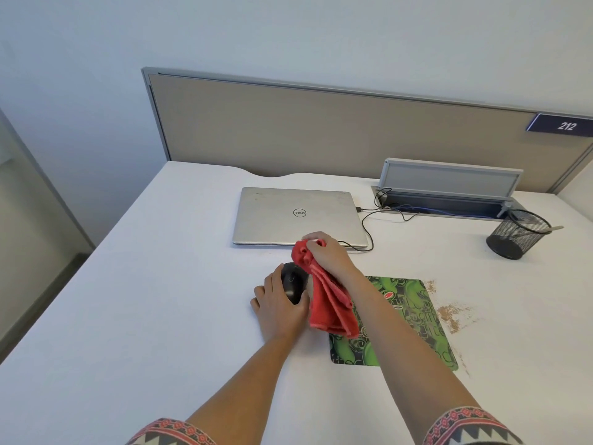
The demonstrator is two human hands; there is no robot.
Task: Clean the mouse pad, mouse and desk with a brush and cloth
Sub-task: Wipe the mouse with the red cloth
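On the white desk [128,284], the left hand [279,308] is curling around a black mouse [292,281] beside the green mouse pad [414,319], while the right hand [325,253] is gripping a hanging red cloth [330,303].

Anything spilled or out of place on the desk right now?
Yes: brown crumbs lie scattered on the desk along the right edge of the mouse pad, a few on its far right corner.

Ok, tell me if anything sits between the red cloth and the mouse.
Nothing visible does. The right hand holds the red cloth just beside the mouse. The left hand grips the mouse by its sides, and the top is bare.
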